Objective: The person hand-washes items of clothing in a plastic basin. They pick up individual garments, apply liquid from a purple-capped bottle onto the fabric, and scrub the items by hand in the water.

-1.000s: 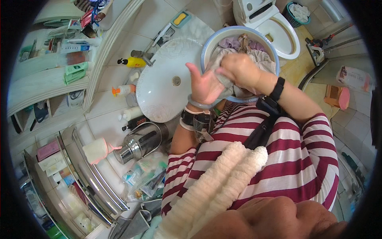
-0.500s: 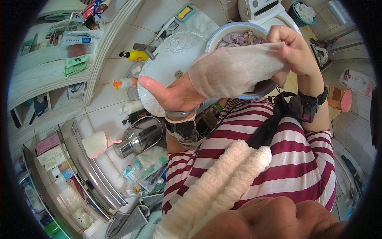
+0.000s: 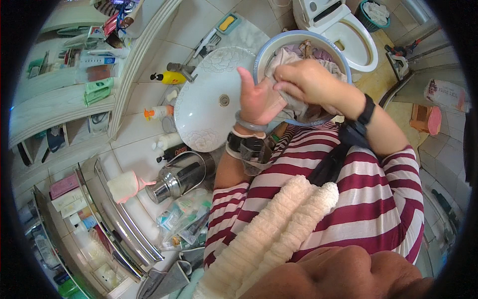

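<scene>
While left hand [image 3: 260, 102] stands spread, right grip [image 3: 306, 82] pinches greyish cloth [image 3: 298, 107].

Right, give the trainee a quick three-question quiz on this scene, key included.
1. True or false: the yellow sponge lies inside the sink.
2. Which hand shows its palm? A) right B) left C) neither
3. Fill in: the right hand pinches pale ____ over the blue-rimmed basin.

Key:
1. False; the yellow sponge lies outside the sink.
2. B, the left hand.
3. Cloth.
</scene>
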A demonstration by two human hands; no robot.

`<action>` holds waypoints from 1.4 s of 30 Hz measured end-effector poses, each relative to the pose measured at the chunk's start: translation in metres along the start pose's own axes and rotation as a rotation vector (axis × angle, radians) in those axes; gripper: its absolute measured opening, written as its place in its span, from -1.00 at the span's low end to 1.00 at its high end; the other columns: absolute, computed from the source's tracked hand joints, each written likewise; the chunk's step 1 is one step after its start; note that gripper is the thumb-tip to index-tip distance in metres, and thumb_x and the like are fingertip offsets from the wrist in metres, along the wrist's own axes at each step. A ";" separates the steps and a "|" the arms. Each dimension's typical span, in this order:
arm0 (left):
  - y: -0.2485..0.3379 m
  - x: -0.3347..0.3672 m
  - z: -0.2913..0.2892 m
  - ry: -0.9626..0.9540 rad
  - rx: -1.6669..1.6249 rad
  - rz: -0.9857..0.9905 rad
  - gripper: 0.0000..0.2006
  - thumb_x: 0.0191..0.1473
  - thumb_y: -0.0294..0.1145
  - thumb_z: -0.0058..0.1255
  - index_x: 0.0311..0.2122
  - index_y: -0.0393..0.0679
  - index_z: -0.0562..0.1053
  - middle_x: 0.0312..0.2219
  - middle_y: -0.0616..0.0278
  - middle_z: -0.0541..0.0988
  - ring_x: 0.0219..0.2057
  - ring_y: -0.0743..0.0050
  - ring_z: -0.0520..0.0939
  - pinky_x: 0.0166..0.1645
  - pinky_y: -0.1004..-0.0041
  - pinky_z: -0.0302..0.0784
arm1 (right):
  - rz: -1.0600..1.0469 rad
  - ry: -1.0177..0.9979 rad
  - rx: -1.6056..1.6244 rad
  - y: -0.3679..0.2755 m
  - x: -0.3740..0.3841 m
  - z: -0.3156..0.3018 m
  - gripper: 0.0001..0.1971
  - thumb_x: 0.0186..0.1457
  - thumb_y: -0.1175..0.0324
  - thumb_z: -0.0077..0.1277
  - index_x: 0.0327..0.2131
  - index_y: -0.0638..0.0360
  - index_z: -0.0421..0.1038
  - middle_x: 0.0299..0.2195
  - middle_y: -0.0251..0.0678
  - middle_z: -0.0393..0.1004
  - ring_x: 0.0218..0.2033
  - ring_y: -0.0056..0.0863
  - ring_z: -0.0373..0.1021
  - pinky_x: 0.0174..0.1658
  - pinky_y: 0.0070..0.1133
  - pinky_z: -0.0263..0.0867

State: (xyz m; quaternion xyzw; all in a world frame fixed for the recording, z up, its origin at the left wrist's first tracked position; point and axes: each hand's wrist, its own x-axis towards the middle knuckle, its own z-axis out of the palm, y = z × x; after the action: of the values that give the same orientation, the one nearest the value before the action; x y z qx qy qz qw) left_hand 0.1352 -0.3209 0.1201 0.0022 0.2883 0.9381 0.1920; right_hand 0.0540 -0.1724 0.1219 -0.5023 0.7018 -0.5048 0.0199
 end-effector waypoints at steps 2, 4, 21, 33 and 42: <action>-0.011 0.009 -0.008 0.051 -0.075 -0.005 0.08 -0.16 0.58 -0.57 0.19 -0.31 -0.02 0.12 0.03 0.16 0.16 0.17 0.17 0.21 0.20 0.02 | 0.124 0.041 -0.177 0.043 -0.001 0.014 -0.83 0.02 0.30 -0.02 -0.44 0.18 0.30 -0.54 -0.07 0.38 -0.47 -0.05 0.35 -0.47 -0.33 0.25; -0.019 0.012 -0.025 0.108 -0.151 0.006 0.06 -0.15 0.56 -0.55 0.18 -0.31 0.00 0.09 0.06 0.21 0.13 0.18 0.22 0.20 0.22 0.06 | 0.229 0.030 -0.213 0.049 -0.010 0.029 -0.83 0.02 0.25 -0.05 -0.38 0.13 0.33 -0.54 -0.09 0.42 -0.49 -0.04 0.37 -0.43 -0.28 0.29; -0.049 0.010 -0.045 0.088 -0.068 -0.016 0.00 -0.13 0.51 -0.44 0.23 -0.16 -0.06 0.22 0.15 -0.02 0.24 0.18 -0.02 0.27 0.19 -0.17 | 0.547 0.403 -0.010 0.074 -0.028 0.072 -0.77 0.02 0.23 -0.04 -0.51 0.21 0.33 -0.55 0.00 0.40 -0.48 -0.04 0.38 -0.40 -0.29 0.29; -0.038 0.005 -0.061 0.175 0.024 -0.059 0.03 -0.17 0.56 -0.51 0.24 -0.12 -0.08 0.23 0.17 -0.05 0.25 0.23 -0.05 0.28 0.19 -0.23 | 0.306 0.156 -0.057 0.039 -0.029 0.081 -0.69 0.07 0.13 -0.08 -0.50 0.21 0.33 -0.57 0.00 0.40 -0.48 -0.02 0.37 -0.44 -0.26 0.27; -0.038 0.007 -0.058 0.283 -0.039 -0.044 0.08 -0.21 0.58 -0.48 0.24 -0.15 -0.11 0.24 0.14 -0.08 0.25 0.22 -0.08 0.28 0.20 -0.26 | 0.264 0.066 -0.115 0.051 -0.028 0.076 -0.74 0.02 0.18 -0.05 -0.47 0.22 0.37 -0.56 -0.03 0.42 -0.48 -0.03 0.38 -0.40 -0.29 0.31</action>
State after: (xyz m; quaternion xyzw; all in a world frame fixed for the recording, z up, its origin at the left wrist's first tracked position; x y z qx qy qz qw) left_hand 0.1361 -0.3205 0.0506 -0.1401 0.2943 0.9300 0.1700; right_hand 0.0735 -0.2050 0.0340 -0.3889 0.7897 -0.4732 0.0342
